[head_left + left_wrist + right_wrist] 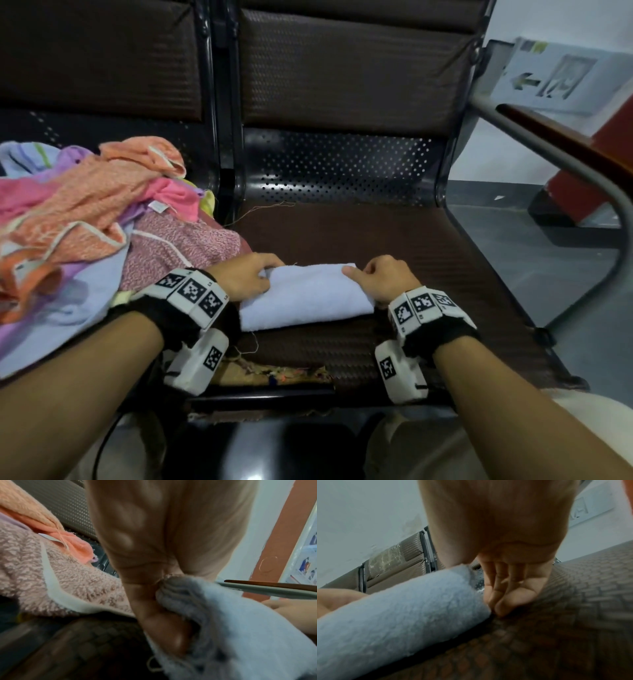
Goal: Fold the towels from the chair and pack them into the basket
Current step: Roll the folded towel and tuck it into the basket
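**White towel folded on the seat, held at both ends**

The white towel (305, 298) lies folded into a thick band across the front of the brown seat cushion (428, 260) of the chair straight ahead of you. Your left hand (245, 275) grips its left end: in the left wrist view your fingers (161, 622) are curled into the bunched layers of cloth (231, 628), with the thumb pressing from above. Your right hand (383, 279) holds the right end; the right wrist view shows your fingers (508, 588) curled down just beside the folded edge of the towel (399, 609), fingertips touching the cushion, and the thumb lies on top of the cloth in the head view. So both hands are closed onto the same towel, one at each end, and the towel rests on the seat between them.

To your left, on the neighbouring seat, a loose heap of towels (85, 219) waits unfolded: an orange one on top, pink, lilac and pale blue ones beneath, and a speckled pink towel (178, 246) spilling toward your left wrist. That speckled towel, with its white border, shows just beside your left hand in the left wrist view (51, 577).

The basket is not visible in any view. A grey armrest (561, 161) curves past the chair on your right.
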Demonstrator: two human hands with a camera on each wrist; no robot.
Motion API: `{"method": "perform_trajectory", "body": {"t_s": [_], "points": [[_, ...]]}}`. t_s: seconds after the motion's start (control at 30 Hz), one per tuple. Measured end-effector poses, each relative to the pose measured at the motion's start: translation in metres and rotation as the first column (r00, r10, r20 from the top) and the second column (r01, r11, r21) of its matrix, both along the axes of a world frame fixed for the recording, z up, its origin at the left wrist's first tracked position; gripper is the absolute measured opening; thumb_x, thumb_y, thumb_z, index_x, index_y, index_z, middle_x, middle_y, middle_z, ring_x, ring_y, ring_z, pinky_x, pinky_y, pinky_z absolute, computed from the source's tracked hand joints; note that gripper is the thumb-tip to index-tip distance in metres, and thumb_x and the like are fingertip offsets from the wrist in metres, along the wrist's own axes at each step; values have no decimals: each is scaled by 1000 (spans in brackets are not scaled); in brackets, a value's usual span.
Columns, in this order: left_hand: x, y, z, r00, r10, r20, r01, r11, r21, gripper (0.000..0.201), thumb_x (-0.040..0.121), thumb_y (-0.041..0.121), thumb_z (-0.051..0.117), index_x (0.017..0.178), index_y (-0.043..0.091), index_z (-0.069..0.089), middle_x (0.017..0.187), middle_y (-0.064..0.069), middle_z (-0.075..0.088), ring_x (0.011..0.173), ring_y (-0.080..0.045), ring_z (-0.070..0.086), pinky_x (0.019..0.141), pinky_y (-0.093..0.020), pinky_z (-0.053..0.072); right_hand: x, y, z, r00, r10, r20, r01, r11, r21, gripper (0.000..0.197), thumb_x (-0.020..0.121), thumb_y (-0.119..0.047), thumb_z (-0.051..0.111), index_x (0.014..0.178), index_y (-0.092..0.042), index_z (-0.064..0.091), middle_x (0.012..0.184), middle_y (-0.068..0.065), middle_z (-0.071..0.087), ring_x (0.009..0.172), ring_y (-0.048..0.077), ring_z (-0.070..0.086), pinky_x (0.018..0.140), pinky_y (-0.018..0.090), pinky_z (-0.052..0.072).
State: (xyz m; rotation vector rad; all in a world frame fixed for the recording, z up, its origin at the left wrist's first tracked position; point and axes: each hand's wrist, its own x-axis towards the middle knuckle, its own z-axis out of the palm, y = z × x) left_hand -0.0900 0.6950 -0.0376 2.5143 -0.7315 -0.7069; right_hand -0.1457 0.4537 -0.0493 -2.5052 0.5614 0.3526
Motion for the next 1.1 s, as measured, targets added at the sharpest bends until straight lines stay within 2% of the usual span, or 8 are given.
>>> {"method": "perform_trajectory", "body": {"t_s": [0.27, 0.37, 0.47, 0.57, 0.73, 0.87, 0.97, 1.1], "points": [[-34, -4, -4, 993, -80, 81, 78, 997, 26, 34, 92, 3, 41, 125, 8, 50, 115, -14, 50, 109, -27, 51, 94, -35, 38, -11, 11, 11, 969, 176, -175, -160, 982, 100, 76, 85, -65, 49, 135, -8, 48, 135, 10, 52, 118, 25, 53, 97, 34, 43], [-44, 2, 10, 996, -76, 42, 74, 995, 61, 30, 97, 21, 41, 124, 11, 50, 119, -10, 53, 112, -24, 52, 96, -35, 40, -22, 19, 27, 977, 210, 39, -213, 943, 257, 51, 87, -48, 59, 120, -9, 54, 112, 1, 58, 98, 13, 56, 86, 31, 43], [-47, 6, 35, 995, -57, 80, 42, 983, 180, 87, 80, 71, 42, 147, 22, 17, 146, -6, 31, 135, -26, 35, 109, -45, 32, -39, 27, 51, 936, 206, 286, -289, 914, 285, 32, 81, -35, 71, 96, -18, 48, 88, -7, 53, 83, 6, 52, 70, 20, 42], [-61, -2, 68, 980, -97, 173, 98, 995, 4, 122, 55, 86, 56, 149, 32, 0, 155, -1, 19, 141, -23, 21, 113, -49, 24, -62, 36, 88, 856, 257, 449, -404, 875, 268, 32, 77, -27, 77, 90, -21, 49, 83, -9, 55, 74, 0, 51, 62, 10, 40], [-96, -28, 110, 987, -153, -44, 121, 903, -413, 53, 57, 51, 82, 103, 35, 61, 102, 12, 70, 99, -6, 65, 78, -20, 54, -118, 24, 161, 756, 192, 626, -422, 874, 241, 34, 72, -21, 81, 92, -15, 54, 85, 5, 64, 77, 7, 59, 72, 27, 49], [-146, -67, 137, 969, -239, -58, 168, 815, -555, 33, 69, 47, 75, 98, 34, 65, 97, 17, 71, 89, 2, 66, 69, -13, 52, -180, -17, 204, 685, 31, 728, -249, 949, 194, 34, 68, -32, 83, 91, -17, 62, 86, 7, 70, 80, 17, 67, 75, 37, 53], [-176, -107, 161, 950, -254, 183, 312, 821, -478, 40, 79, 46, 68, 108, 20, 59, 103, 5, 67, 95, -13, 63, 82, -33, 53, -230, -55, 216, 593, -145, 792, -113, 959, 261, 25, 68, -31, 82, 84, -20, 67, 83, 7, 70, 75, 11, 63, 70, 33, 50], [-209, -173, 185, 866, -345, 362, 460, 834, -305, 29, 86, 33, 59, 109, 20, 48, 102, -1, 58, 90, -21, 55, 68, -30, 41, -289, -105, 196, 456, -394, 798, 99, 914, 394, 19, 77, -28, 77, 85, -13, 67, 77, 0, 66, 68, 3, 58, 58, 20, 46]]}}
